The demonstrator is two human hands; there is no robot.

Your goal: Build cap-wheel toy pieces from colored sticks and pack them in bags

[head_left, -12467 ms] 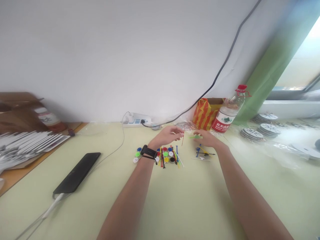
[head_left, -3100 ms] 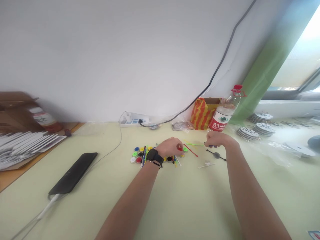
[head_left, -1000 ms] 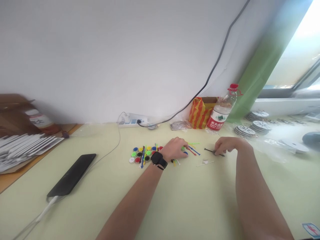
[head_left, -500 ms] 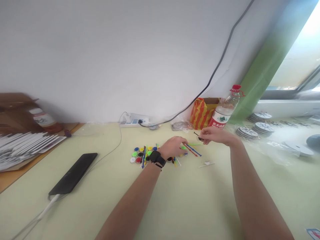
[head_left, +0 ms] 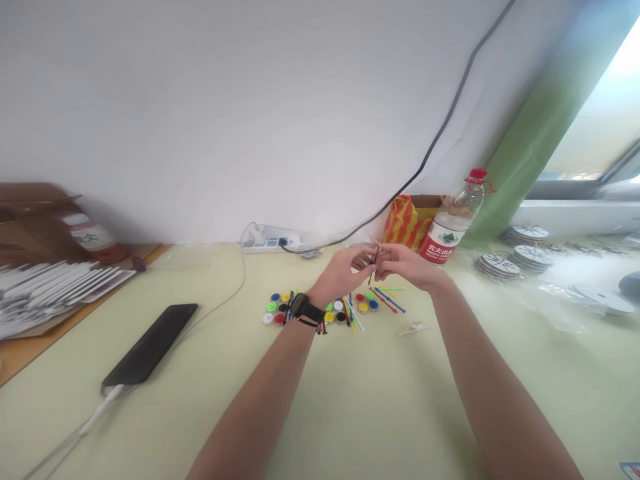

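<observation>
Both hands are raised above the table and meet fingertip to fingertip. My left hand (head_left: pixel 345 270), with a black watch on the wrist, and my right hand (head_left: pixel 404 265) pinch a thin dark stick (head_left: pixel 375 257) between them. Below them lie several small coloured round caps (head_left: pixel 320 308) in blue, green, yellow, red, white and black. Thin coloured sticks (head_left: pixel 387 297) lie among the caps and to their right. A white stick piece (head_left: pixel 414 328) rests alone nearer to me.
A black phone (head_left: pixel 150 345) on a white cable lies at the left. At the wall are a power strip (head_left: pixel 270 240), a striped bag (head_left: pixel 406 225) and a water bottle (head_left: pixel 449 230). White sheets (head_left: pixel 45 290) are stacked far left, disc stacks (head_left: pixel 515 257) far right.
My right hand lifted the dark stick off the table and carried it left. My left hand rose from the caps to meet it. Both now pinch the stick.
</observation>
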